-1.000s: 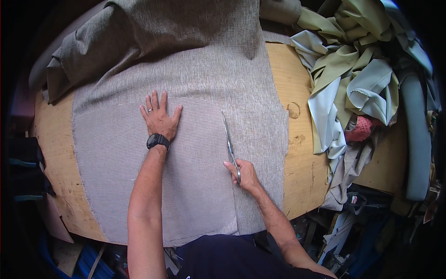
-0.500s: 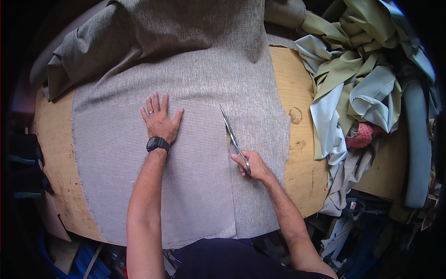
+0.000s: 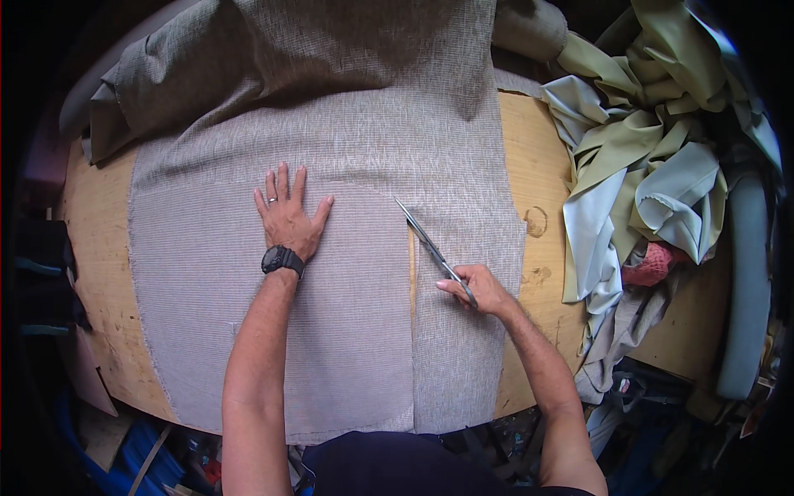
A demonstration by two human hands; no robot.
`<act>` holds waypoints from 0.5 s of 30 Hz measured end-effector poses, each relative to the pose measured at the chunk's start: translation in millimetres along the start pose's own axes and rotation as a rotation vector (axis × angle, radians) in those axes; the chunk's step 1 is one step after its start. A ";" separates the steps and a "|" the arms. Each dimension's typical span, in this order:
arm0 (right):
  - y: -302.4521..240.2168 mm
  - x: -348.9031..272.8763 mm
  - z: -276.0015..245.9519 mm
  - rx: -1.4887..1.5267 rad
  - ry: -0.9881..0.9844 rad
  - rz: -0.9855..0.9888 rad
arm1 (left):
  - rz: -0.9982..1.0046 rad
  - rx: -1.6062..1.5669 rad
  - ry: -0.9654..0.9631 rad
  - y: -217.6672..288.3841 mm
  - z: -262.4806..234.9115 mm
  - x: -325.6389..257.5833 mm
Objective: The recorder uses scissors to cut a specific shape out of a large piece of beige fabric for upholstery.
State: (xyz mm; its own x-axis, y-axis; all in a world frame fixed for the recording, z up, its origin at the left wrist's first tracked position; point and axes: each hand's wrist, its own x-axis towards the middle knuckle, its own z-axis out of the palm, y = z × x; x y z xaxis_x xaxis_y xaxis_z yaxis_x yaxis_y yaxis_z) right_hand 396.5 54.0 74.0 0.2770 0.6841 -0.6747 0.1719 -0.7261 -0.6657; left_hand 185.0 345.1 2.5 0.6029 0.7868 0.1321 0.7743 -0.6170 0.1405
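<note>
Across the counter (image 3: 99, 289), the fabric (image 3: 356, 289) lies under the left hand (image 3: 292, 230), which rests flat with fingers spread, while off to its right the right hand (image 3: 481, 291) grips the scissors (image 3: 434, 250), their long axis slanting up-left, tip just past the visible far end of the slit (image 3: 413, 269).

The bare left hand (image 3: 291, 225) lies flat and spread on a pale grey, finely striped fabric panel (image 3: 351, 331). The right hand (image 3: 480, 291) holds long silver metal scissors (image 3: 430, 245) slantwise over speckled grey-brown woven cloth (image 3: 467, 198), beside a narrow slit (image 3: 413, 277) baring the yellowish wooden counter (image 3: 542, 264).
</note>
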 end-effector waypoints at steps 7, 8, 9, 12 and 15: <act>-13.8 25.3 -30.8 -0.098 -0.121 0.034 | 0.004 0.007 0.015 -0.1 1.0 0.9; -15.7 28.5 -32.3 -0.097 -0.125 0.010 | 0.001 0.009 0.016 -0.1 0.8 1.2; -17.6 31.5 -33.9 -0.105 -0.137 0.003 | 0.000 0.000 0.012 -0.1 0.6 1.2; -21.2 36.1 -37.1 -0.139 -0.151 -0.009 | -0.015 -0.008 -0.018 -0.4 -0.1 1.0; -22.3 38.6 -43.7 -0.176 -0.157 0.006 | -0.023 -0.018 -0.024 -0.7 0.1 0.8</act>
State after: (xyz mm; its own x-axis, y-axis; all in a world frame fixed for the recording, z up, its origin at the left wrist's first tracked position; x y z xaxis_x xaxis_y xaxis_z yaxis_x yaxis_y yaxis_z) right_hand 444.8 93.6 76.7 0.1303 0.6717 -0.7292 0.3369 -0.7217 -0.6047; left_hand 185.0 346.2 2.5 0.5898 0.8006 0.1053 0.7845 -0.5990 0.1605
